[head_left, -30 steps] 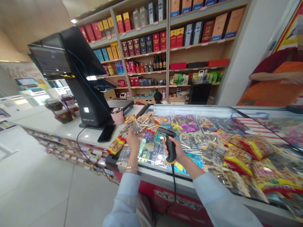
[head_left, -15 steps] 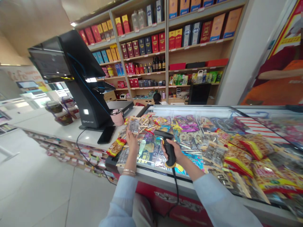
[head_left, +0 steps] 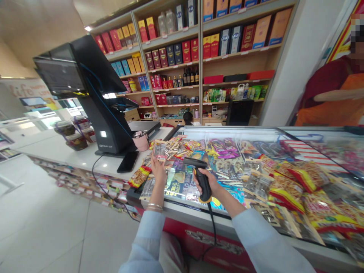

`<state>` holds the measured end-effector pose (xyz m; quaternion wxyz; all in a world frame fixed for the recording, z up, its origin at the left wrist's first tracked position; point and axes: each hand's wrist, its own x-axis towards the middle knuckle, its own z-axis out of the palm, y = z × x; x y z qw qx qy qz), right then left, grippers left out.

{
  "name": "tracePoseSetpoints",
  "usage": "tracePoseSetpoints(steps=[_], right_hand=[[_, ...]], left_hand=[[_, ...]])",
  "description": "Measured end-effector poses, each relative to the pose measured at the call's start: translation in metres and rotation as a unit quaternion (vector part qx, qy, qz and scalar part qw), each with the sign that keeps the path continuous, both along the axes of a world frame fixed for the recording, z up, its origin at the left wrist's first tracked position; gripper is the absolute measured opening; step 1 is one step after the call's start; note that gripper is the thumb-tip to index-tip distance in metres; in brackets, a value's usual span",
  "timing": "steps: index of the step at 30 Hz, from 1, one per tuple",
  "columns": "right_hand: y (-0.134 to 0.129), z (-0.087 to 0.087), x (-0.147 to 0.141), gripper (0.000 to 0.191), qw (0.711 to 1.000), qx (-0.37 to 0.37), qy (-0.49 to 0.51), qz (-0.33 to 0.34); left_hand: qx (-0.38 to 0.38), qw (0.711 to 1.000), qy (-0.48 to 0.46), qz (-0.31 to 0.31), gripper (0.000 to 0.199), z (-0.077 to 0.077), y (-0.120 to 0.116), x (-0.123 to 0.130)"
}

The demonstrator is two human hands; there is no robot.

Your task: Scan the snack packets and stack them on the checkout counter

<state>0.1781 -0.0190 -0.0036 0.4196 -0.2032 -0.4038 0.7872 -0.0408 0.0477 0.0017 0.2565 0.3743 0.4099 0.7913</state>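
Left hand (head_left: 158, 171): fingers pinching one clear snack packet (head_left: 160, 151), raised above the freezer's glass top (head_left: 184, 191). Right hand (head_left: 207, 182): fingers wrapped around one black barcode scanner (head_left: 203, 181), head toward the packet.

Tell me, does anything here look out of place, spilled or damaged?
Nothing looks spilled or damaged. Red-and-yellow plastic snack bags lie overlapping at odd angles on the right of the glass-topped display case, which looks untidy. A flat black phone lies close to the white counter's front edge.
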Motion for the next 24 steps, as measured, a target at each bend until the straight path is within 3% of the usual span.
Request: tracePoseSetpoints(steps=[10,17,24], right_hand=[[-0.0004,-0.0003,0.0002,0.035,1.0,0.0,0.008,-0.002],[0.0031,-0.002,0.0003,0.037,1.0,-0.013,0.011,-0.023],[0.0017,0.0067,-0.0007,0.037,0.999,-0.035,0.018,-0.036]], left_hand=[[-0.002,1.0,0.022,0.005,0.063,-0.0003,0.0005,-0.0014],[0.035,0.999,-0.015,-0.02,0.06,-0.0001,-0.0007,-0.0013],[0.027,0.999,-0.002,-0.04,0.059,-0.0069,0.004,0.0002]])
